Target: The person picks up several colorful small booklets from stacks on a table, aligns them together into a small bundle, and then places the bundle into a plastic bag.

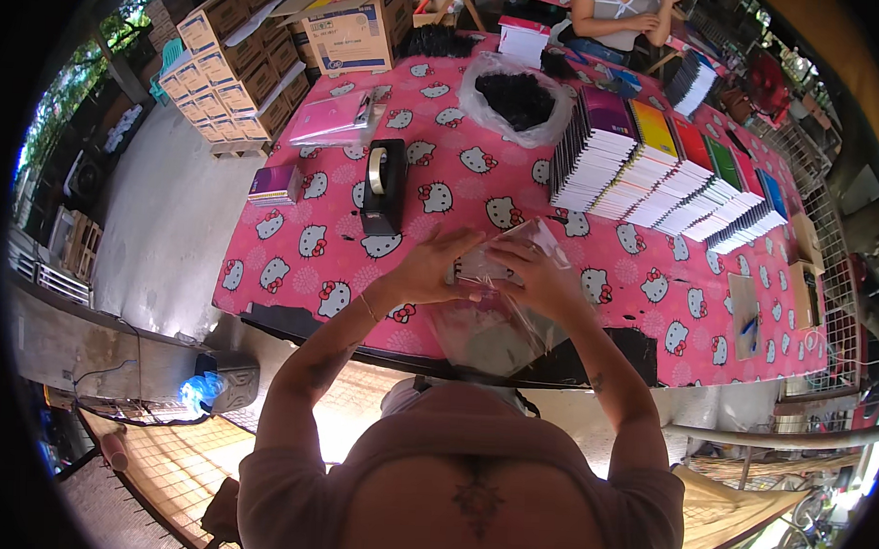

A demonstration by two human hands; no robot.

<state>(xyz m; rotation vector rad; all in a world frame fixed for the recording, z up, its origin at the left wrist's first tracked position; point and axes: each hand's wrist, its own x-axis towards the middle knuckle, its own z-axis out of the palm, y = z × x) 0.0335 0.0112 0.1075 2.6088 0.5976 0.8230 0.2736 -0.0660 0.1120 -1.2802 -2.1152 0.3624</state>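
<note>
At the table's near edge, a small spiral notebook (485, 266) lies between my hands, partly hidden by them. My left hand (435, 267) closes on its left side, fingers along the edge by the wire coil. From the right, my right hand (534, 276) bends its fingers over the notebook's top. A clear plastic sleeve (549, 242) shows beyond the right fingers. More clear plastic bags (491, 334) lie under my wrists and reach the table edge. How far the notebook sits inside the plastic is hard to see.
Behind my left hand stands a black tape dispenser (384, 190), with small purple notebooks (275, 185) and a pink wrapped pack (331, 119) further left. Tall notebook stacks (599, 149) fill the right. A bag of black coils (515, 98) and a carton (356, 30) stand behind; a person (618, 19) is opposite.
</note>
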